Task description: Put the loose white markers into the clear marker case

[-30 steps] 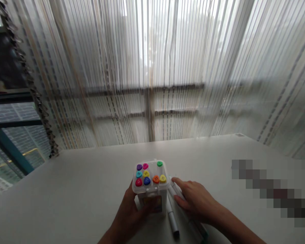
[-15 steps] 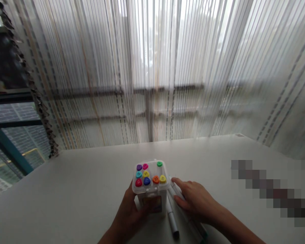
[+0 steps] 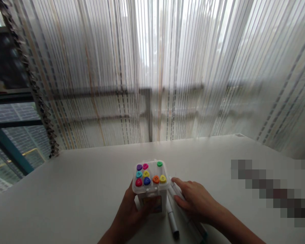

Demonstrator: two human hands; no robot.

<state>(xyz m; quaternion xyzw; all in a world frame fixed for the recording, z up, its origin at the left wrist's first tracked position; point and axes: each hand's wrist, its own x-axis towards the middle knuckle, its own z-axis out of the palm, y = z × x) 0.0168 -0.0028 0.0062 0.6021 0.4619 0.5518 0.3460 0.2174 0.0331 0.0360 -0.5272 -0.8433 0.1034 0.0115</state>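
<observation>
A clear plastic marker box [image 3: 152,190] stands upright on the white table, with several markers [image 3: 146,181] in it showing coloured, numbered cap ends in purple, pink, green, blue, yellow, red and orange. My left hand [image 3: 132,211] is closed around the box's left side, its thumb across the front label. Just right of the box, several pale markers lie side by side on the table. One grey marker [image 3: 173,222] with a dark end points toward me. My right hand [image 3: 197,200] curls over the other markers [image 3: 177,192], index finger and thumb on one; its remaining fingers are hidden.
The white table [image 3: 86,183] stretches out around the box. A striped sheer curtain [image 3: 104,67] hangs behind its far edge, before a window. At the right, a pixelated dark patch [image 3: 277,193] covers something I cannot make out.
Both hands, the box and the markers hold their places. Only the curtain's folds have shifted slightly.
</observation>
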